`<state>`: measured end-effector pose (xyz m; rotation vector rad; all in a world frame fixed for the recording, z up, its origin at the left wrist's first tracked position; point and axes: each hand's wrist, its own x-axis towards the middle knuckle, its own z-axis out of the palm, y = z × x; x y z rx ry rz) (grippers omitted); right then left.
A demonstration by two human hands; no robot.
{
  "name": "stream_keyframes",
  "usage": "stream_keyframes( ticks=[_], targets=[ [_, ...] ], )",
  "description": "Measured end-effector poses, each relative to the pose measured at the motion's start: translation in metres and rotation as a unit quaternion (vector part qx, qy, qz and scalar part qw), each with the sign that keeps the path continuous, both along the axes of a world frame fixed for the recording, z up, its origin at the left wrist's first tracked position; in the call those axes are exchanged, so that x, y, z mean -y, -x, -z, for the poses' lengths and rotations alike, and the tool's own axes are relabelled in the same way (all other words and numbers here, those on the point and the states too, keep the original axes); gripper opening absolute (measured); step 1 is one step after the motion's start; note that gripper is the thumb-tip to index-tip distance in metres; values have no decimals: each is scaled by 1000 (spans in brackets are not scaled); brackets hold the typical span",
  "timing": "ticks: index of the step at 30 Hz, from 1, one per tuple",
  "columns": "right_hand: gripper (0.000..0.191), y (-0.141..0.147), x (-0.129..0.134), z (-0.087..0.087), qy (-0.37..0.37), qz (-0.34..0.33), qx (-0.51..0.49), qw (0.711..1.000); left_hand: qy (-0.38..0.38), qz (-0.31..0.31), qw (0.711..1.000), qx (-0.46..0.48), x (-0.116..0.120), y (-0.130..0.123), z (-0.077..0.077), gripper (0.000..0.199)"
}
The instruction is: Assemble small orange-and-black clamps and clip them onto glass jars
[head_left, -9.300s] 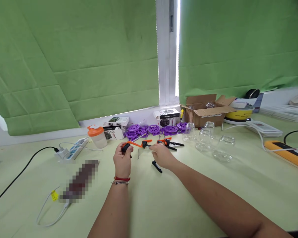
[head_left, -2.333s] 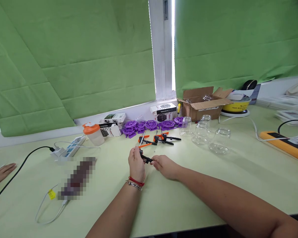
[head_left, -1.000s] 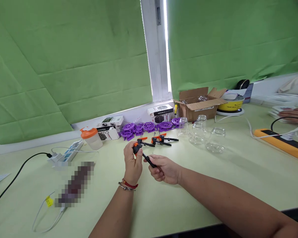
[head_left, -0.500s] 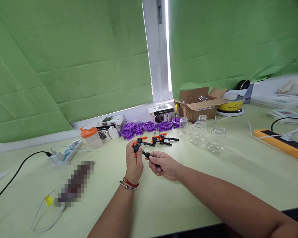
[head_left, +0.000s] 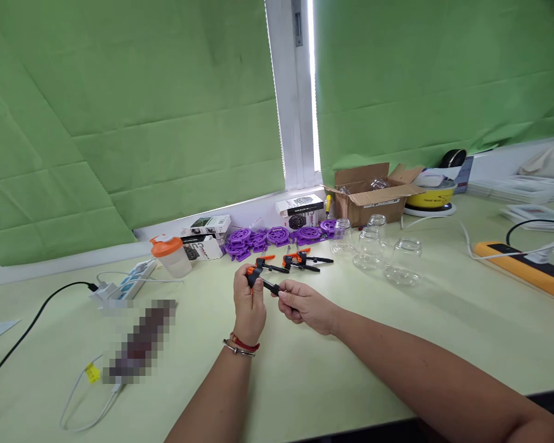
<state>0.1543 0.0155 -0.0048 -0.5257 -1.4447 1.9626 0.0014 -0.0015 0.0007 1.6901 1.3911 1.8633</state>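
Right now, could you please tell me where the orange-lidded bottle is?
In the head view, the orange-lidded bottle stands left of centre on the table, between the power strip and a white-and-black box.

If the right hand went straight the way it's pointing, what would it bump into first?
Most likely the left hand, holding the other end of the black-and-orange piece that the right hand grips too. They look close together, though one view can't settle the depth.

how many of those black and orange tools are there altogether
4: the held tool in the left hand and right hand; on the table beyond, a left tool, middle tool and right tool, close together. More may be hidden.
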Motion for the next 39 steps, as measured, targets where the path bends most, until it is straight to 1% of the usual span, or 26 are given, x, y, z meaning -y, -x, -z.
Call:
stream_keyframes(
  ticks=[3, 6, 10, 17, 23, 32, 37, 39],
  targets=[
    [31, 1, 0, 1, -17, 11, 12, 1000, 11, 5, 1000, -16, -1, 1, 2, 28],
    [33, 2, 3, 0, -49, 32, 17, 998, 13, -12, 999, -35, -2, 2, 2, 28],
    [34, 2, 6, -3, -77, 16, 15, 997, 7, -27, 997, -69, -1, 1, 1, 26],
    [36, 0, 6, -5, -45, -2, -1, 999, 9, -14, 999, -51, 1, 0, -2, 29],
    [35, -2, 1, -3, -47, -12, -17, 999, 32, 27, 999, -25, 5, 0, -7, 42],
    [39, -2, 0, -2, -58, -17, -10, 998, 31, 10, 999, -44, 6, -1, -6, 40],
    [35, -4, -1, -1, -56, -28, -22, 998, 43, 41, 998, -31, 7, 0, -8, 41],
    [36, -4, -2, 0, -54, -33, -23, 998, 42, 42, 998, -32, 7, 0, -7, 41]
  ],
)
